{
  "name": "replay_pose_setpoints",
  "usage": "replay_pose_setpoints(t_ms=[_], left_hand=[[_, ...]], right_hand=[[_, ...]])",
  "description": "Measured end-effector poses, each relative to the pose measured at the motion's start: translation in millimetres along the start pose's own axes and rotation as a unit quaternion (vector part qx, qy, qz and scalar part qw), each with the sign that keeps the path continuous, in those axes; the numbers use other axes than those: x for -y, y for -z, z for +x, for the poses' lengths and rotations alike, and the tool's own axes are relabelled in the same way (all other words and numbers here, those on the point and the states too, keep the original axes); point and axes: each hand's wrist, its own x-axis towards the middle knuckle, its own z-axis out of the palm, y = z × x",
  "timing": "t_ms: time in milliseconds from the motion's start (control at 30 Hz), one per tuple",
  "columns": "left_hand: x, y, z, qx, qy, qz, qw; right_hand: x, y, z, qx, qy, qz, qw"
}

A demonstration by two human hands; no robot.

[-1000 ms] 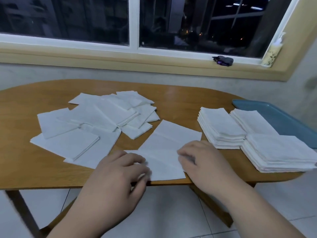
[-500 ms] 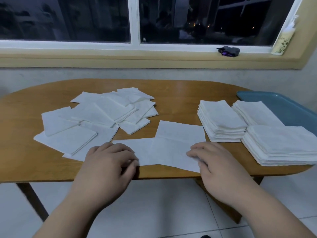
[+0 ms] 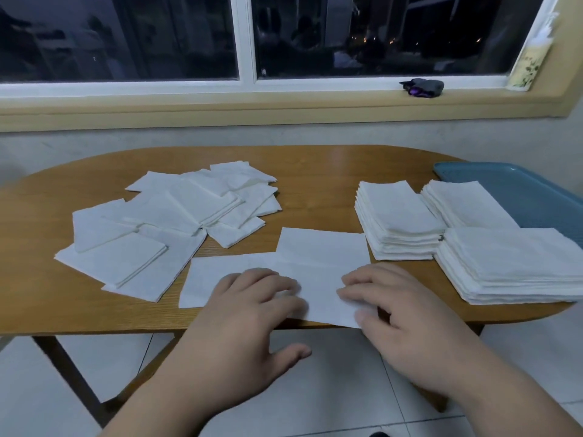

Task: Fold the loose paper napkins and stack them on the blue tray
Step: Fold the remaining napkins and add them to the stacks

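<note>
while both palms lie flat with fingers relaxed and gripping nothing, left hand (image 3: 252, 304) and right hand (image 3: 394, 310) pin an opened-out napkin (image 3: 318, 257) at the near edge of the table (image 3: 315, 165), likely smoothing it for a fold. loose napkins (image 3: 176, 222) lie to the left. folded stacks (image 3: 397, 228) sit by the blue tray (image 3: 520, 187), apparently not on it.

The left hand (image 3: 249, 316) and the right hand (image 3: 407, 320) are shown bare. The left forearm (image 3: 164, 402) and the right forearm (image 3: 511, 395) are likewise seen uncovered, down to the lower edge. A short, rounded nail is made out on the right thumb.
</note>
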Motion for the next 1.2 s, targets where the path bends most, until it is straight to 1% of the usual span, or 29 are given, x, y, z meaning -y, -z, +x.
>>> replay_pose_setpoints(t_ms=[67,133,200,333,467,567,633,700,767,833,900,967,1067,1133,1200], left_hand=[[0,-4,2,0.008,-0.008,0.007,1.0],[1,-6,4,0.006,-0.015,0.011,1.0],[1,-7,5,-0.007,-0.022,0.006,1.0],[0,-6,7,-0.032,-0.049,0.006,0.998],[-8,1,8,-0.071,-0.063,-0.021,0.995],[-17,9,7,-0.109,-0.042,-0.071,0.991],[-20,13,8,-0.134,-0.017,-0.08,0.988],[-20,14,8,-0.146,0.017,-0.086,0.985],[-21,15,8,-0.157,0.07,-0.11,0.979],[-21,15,11,-0.153,0.111,-0.148,0.971],[-18,11,18,-0.128,0.137,-0.165,0.968],[-15,6,24,-0.097,0.163,-0.138,0.972],[-10,-1,28,-0.058,0.179,-0.095,0.977],[-6,-4,27,-0.075,0.181,-0.072,0.978],[-3,-5,25,-0.103,0.177,-0.072,0.976]], right_hand=[[-1,-1,-4,0.035,0.002,-0.027,0.999],[-2,-4,-7,0.039,0.009,-0.063,0.997],[-2,-7,-10,0.004,0.024,-0.063,0.998],[0,-7,-15,-0.053,0.026,-0.017,0.998],[5,0,-22,-0.122,-0.018,0.064,0.99],[9,3,-24,-0.17,-0.033,0.091,0.981],[13,6,-21,-0.201,-0.04,0.11,0.973],[15,9,-18,-0.226,-0.056,0.146,0.961],[13,9,-14,-0.237,-0.075,0.178,0.952],[11,8,-9,-0.223,-0.1,0.187,0.951],[9,4,-6,-0.204,-0.117,0.14,0.962],[6,-1,-5,-0.198,-0.096,0.065,0.973],[3,-7,-6,-0.148,-0.044,-0.007,0.988],[0,-9,-8,-0.1,-0.027,-0.002,0.995],[-3,-10,-9,-0.056,-0.025,0.004,0.998]])
